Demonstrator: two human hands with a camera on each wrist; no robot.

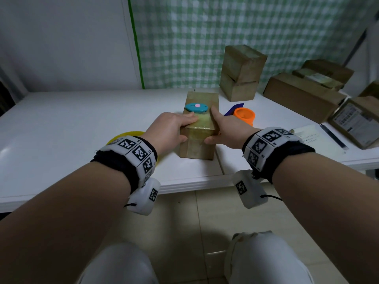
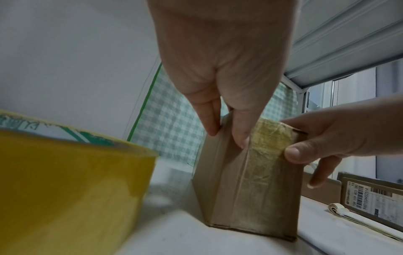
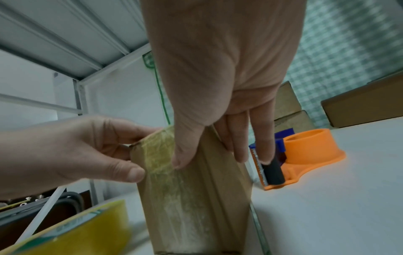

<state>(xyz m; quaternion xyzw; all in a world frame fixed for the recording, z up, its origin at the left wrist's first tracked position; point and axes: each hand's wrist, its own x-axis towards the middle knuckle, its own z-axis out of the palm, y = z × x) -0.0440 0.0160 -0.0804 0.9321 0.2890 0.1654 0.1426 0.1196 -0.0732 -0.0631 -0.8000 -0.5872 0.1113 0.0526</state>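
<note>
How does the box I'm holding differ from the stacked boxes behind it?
The box lies alone on the table; the stacked boxes are two, one atop the other. Left hand and right hand grip the box's near end; the stacked boxes are untouched. A teal cutter rests on the box; nothing sits on the stacked boxes. All are brown cardboard with yellowish tape.

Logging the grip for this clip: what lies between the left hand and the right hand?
The cardboard box fills that gap: the left hand grips its left side, the right hand its right side. The head view shows this plainly.
</note>
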